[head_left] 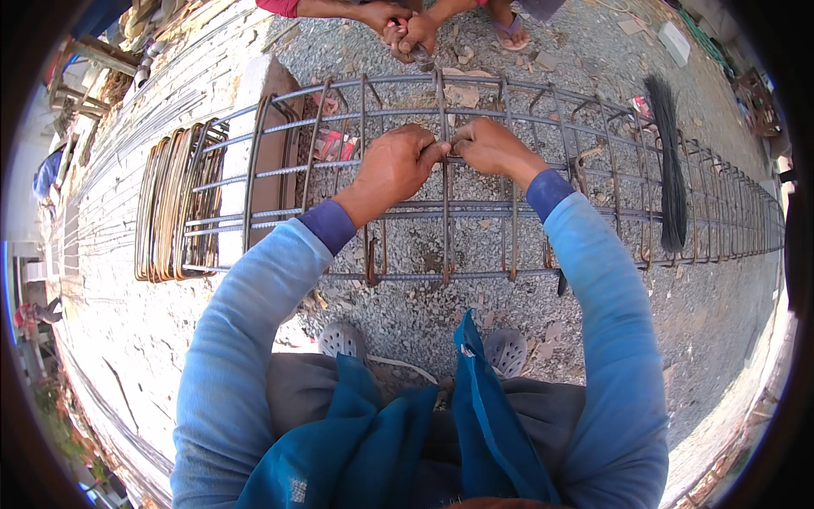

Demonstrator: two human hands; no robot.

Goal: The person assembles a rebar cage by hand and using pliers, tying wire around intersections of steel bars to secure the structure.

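Note:
A long rebar cage (446, 242) of ribbed steel bars and bent stirrups stretches across in front of me. Both my hands meet over its middle, at a crossing of a stirrup and a lengthwise bar. Thumb and fingers of my left hand (397, 166) are pinched together just left of that stirrup. My right hand (496, 151) is curled closed just right of it, its fingertips almost touching the left ones. Whatever the fingertips grip is too small or hidden to make out. A bundle of thin black tie wire (670, 165) is draped over the cage at the right.
Rusty stirrups (161, 208) are bunched at the cage's left end, near a pale concrete block (254, 85). Across the cage, a co-worker's hands (409, 34) hold a tool I cannot make out. Red-and-white packets (335, 146) lie on the gravel (407, 305). My grey clogs (342, 339) stand close to the near bar.

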